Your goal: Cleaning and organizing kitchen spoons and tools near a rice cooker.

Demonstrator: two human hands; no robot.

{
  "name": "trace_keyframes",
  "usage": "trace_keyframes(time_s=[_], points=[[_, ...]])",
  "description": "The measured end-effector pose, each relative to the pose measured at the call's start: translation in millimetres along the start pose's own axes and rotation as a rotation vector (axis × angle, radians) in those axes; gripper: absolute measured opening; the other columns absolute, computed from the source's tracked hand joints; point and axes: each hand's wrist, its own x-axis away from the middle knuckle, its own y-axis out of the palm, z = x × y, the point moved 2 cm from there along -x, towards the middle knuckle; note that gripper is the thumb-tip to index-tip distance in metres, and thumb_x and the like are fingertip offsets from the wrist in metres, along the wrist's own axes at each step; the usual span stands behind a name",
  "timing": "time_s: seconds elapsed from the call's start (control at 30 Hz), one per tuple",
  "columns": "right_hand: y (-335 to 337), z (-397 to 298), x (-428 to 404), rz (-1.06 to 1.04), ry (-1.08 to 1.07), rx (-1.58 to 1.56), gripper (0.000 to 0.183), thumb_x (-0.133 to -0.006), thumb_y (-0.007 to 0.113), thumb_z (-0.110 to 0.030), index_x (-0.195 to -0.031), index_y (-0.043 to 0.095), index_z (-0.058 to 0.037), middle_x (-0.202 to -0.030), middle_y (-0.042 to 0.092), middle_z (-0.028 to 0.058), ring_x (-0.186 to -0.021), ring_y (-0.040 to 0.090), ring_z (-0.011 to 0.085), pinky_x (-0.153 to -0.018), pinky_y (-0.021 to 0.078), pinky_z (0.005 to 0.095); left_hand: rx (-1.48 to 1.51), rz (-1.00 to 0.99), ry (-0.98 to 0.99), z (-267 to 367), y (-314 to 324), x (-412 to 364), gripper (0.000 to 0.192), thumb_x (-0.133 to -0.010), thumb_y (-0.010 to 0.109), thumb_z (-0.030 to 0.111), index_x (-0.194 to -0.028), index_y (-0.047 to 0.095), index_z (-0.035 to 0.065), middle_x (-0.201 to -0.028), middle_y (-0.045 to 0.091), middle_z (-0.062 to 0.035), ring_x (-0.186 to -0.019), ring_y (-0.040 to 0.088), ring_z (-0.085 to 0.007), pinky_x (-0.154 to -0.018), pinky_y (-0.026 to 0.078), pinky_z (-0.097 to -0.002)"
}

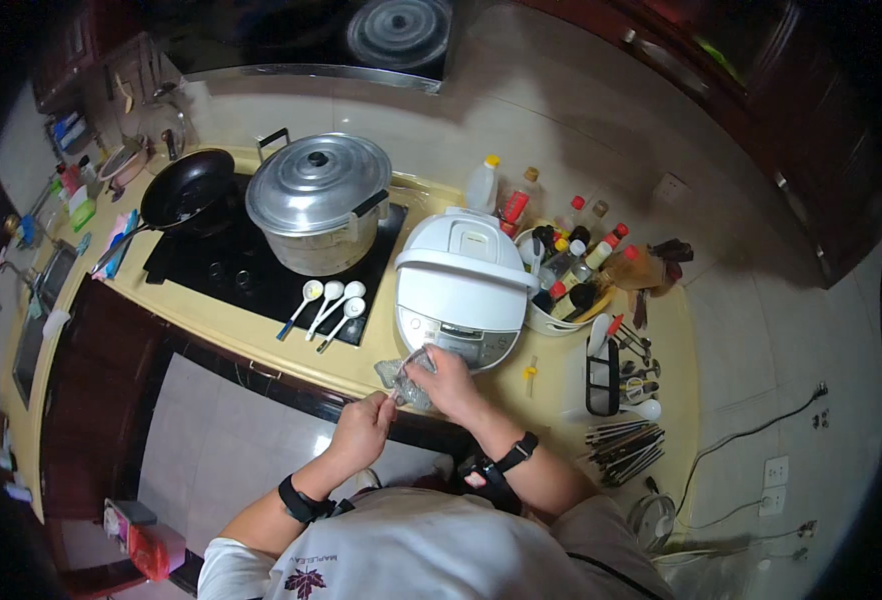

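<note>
A crumpled grey mesh cloth [413, 391] lies at the counter's front edge, just before a white rice cooker [462, 292]. My right hand [443, 379] pinches a thin pale strip or edge at the cloth's upper part. Lower and to the left, my left hand [364, 430] is closed, with its fingertips on the other end of that strip; what lies inside the fist is hidden. Several white ceramic spoons [333, 291] rest on the front of the black cooktop [208, 262], left of the cooker.
A large lidded aluminium pot [313, 225] and a black frying pan [190, 187] stand on the cooktop. Right of the cooker are a white basket of bottles [557, 324], a black utensil holder [603, 386] and a bundle of chopsticks [625, 450]. A small yellow-clipped item [530, 372] lies nearer.
</note>
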Motion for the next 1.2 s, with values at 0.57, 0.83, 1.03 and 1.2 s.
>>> trace_keyframes(time_s=[0.57,0.83,1.03,1.2], points=[[3,-10,-10,0.04,0.074,-0.067,0.012,-0.087,0.055,-0.011,-0.091,0.057,-0.0001,-0.08,0.062,0.0064,-0.067,0.057,0.0142,-0.061,0.0475,0.0279,-0.113,0.113,0.044,-6,-7,14,0.024,-0.09,0.047,0.018,-0.078,0.056,-0.0002,-0.067,0.057,-0.0247,-0.062,0.057,-0.0404,-0.058,0.045,-0.0463],[32,3,24,0.076,0.186,-0.5,0.015,-0.087,0.051,-0.003,-0.101,0.052,-0.0015,-0.087,0.055,0.0041,-0.072,0.052,0.0125,-0.062,0.0445,0.0267,-0.067,0.118,0.1,-12,5,12,0.028,-0.09,0.048,0.024,-0.089,0.062,-0.0005,-0.072,0.06,-0.024,-0.067,0.059,-0.0407,-0.063,0.047,-0.0464],[17,-1,-18,0.05,0.107,-0.169,0.02,-0.087,0.054,-0.007,-0.104,0.052,0.0032,-0.091,0.056,0.0068,-0.076,0.052,0.0139,-0.068,0.045,0.0272,-0.04,0.147,0.069,-7,-16,14,0.026,-0.091,0.049,0.022,-0.082,0.059,-0.0004,-0.068,0.058,-0.0233,-0.065,0.058,-0.0409,-0.061,0.046,-0.0466],[41,-11,11,0.061,0.191,-0.508,0.016,-0.085,0.053,-0.003,-0.101,0.053,0.002,-0.088,0.055,0.0052,-0.074,0.052,0.0124,-0.065,0.0446,0.027,0.052,0.166,0.165,-18,-15,13,0.026,-0.091,0.049,0.021,-0.079,0.057,-0.0009,-0.065,0.057,-0.0224,-0.061,0.056,-0.0399,-0.059,0.046,-0.0447]])
